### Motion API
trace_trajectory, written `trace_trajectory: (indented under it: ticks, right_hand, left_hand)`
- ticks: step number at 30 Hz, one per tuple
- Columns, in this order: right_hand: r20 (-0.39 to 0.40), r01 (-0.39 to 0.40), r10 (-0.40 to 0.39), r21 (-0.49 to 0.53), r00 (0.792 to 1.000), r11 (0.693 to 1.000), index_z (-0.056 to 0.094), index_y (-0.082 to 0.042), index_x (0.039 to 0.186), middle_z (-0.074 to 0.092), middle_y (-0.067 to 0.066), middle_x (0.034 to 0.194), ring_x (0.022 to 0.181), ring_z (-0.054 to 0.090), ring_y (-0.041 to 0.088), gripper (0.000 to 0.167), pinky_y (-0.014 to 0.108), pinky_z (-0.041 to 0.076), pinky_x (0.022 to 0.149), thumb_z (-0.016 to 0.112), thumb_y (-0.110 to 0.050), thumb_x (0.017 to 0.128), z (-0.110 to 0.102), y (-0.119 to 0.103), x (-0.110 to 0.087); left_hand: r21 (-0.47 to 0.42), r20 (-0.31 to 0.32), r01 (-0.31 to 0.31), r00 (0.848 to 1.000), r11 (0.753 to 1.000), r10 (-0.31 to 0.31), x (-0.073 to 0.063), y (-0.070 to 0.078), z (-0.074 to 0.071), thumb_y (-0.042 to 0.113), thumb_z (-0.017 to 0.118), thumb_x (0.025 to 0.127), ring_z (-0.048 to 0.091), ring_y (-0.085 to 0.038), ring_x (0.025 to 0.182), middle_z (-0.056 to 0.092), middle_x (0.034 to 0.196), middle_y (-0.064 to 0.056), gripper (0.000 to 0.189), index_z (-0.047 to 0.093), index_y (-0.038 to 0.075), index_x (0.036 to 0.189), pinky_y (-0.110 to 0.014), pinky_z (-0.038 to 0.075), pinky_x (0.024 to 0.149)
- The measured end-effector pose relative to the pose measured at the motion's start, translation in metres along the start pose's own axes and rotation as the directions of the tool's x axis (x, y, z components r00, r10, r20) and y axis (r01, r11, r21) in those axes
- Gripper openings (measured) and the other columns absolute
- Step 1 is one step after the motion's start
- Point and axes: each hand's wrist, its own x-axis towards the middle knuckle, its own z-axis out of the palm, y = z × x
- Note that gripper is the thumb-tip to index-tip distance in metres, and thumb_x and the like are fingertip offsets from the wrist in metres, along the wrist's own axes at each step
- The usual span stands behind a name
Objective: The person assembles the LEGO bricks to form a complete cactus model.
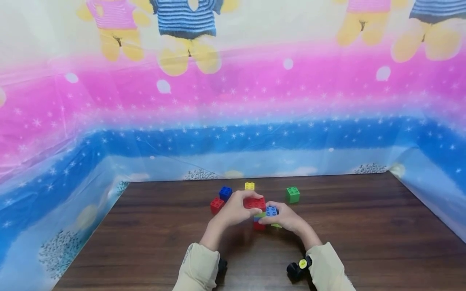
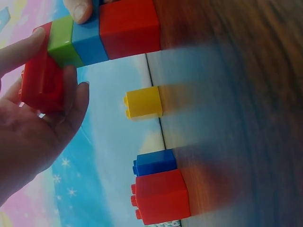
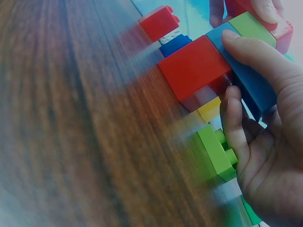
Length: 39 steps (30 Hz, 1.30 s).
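Note:
A small tower of toy building bricks stands on the table between the hands: a red brick at the bottom, a long blue brick, a light green brick, and a long red brick on top. My left hand grips that top red brick, thumb on its near side and fingers round the far side. My right hand holds the blue brick's overhanging end, whose studs show in the head view. Parts of the tower are hidden behind the fingers.
Behind and left stand a loose red brick, a dark blue brick and a yellow brick. A green brick stands back right. Near the right hand lies a light green brick. A printed cloth borders the wooden table.

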Motion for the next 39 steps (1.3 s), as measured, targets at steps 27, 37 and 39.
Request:
trace_trajectory:
  ticks: [27,37,39]
  right_hand:
    - [0.011,-0.002,0.002,0.006,1.0,1.0,0.057,-0.004,0.115,0.065,0.005,0.102,0.092,0.06,0.016,0.043,0.03,0.051,0.084,0.073,-0.03,0.086,-0.001,-0.002,-0.001]
    - [-0.012,-0.023,0.023,-0.016,1.0,1.0,0.056,-0.004,0.117,0.065,0.007,0.105,0.093,0.059,0.017,0.046,0.029,0.05,0.085,0.074,-0.032,0.086,0.001,0.0,-0.002]
    - [-0.009,-0.018,0.018,-0.012,1.0,1.0,0.056,-0.003,0.117,0.065,0.007,0.105,0.094,0.059,0.017,0.046,0.029,0.05,0.086,0.074,-0.032,0.086,0.001,0.0,0.0]
  left_hand:
    - [-0.02,0.087,-0.018,0.996,1.0,0.019,-0.002,-0.004,-0.015,0.02,0.071,0.089,0.061,-0.021,0.106,0.066,0.121,-0.008,0.043,0.062,0.014,0.13,-0.033,0.057,0.084]
    - [-0.044,0.091,-0.033,0.995,0.998,0.037,-0.006,-0.007,-0.023,0.018,0.071,0.088,0.061,-0.026,0.114,0.065,0.127,-0.011,0.045,0.061,0.008,0.13,-0.035,0.056,0.088]
    - [-0.047,0.09,-0.031,0.995,0.998,0.035,-0.007,-0.007,-0.025,0.018,0.071,0.088,0.06,-0.026,0.114,0.065,0.126,-0.01,0.044,0.061,0.008,0.13,-0.035,0.056,0.088]
